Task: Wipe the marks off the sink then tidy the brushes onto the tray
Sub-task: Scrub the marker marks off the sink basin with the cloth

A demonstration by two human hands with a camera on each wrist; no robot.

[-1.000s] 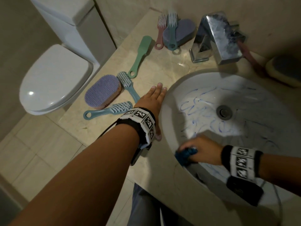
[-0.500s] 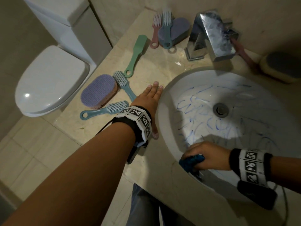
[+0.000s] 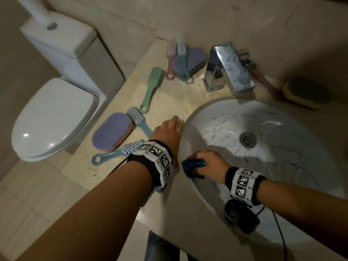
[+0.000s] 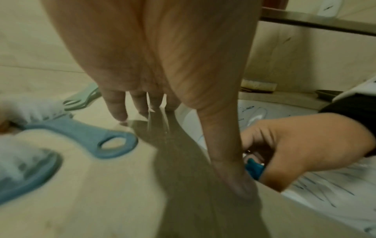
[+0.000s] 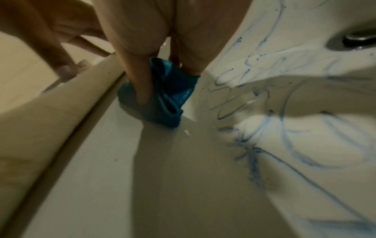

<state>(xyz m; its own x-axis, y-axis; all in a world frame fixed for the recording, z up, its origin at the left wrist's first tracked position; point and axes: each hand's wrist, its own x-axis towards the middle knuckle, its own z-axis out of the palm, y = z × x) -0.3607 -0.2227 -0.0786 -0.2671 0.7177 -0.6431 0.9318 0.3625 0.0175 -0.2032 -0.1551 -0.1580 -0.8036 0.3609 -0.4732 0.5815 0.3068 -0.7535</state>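
The white sink (image 3: 310, 129) carries blue scribbled marks (image 3: 216, 134) around the drain (image 3: 247, 138). My right hand (image 3: 209, 162) grips a bunched blue cloth (image 3: 194, 165) (image 5: 167, 96) and presses it on the basin's near-left wall, just under the rim. My left hand (image 3: 167, 132) lies flat with straight fingers on the counter beside the sink's left edge, seen from below in the left wrist view as left hand (image 4: 142, 103). Several brushes lie on the counter: two blue ones (image 3: 111, 154) (image 3: 139, 120), a green one (image 3: 151, 87), a pink one (image 3: 170, 59).
A purple scrub pad (image 3: 113, 131) sits left of my left hand. A chrome tap (image 3: 231, 67) stands behind the sink, with another purple pad (image 3: 195, 59) to its left and a yellow sponge (image 3: 307, 94) to its right. A toilet (image 3: 52, 117) is beyond the counter's left edge.
My right hand has slid the cloth along the near-left wall of the basin, ending closer to my left wrist. My left hand stays flat on the counter.
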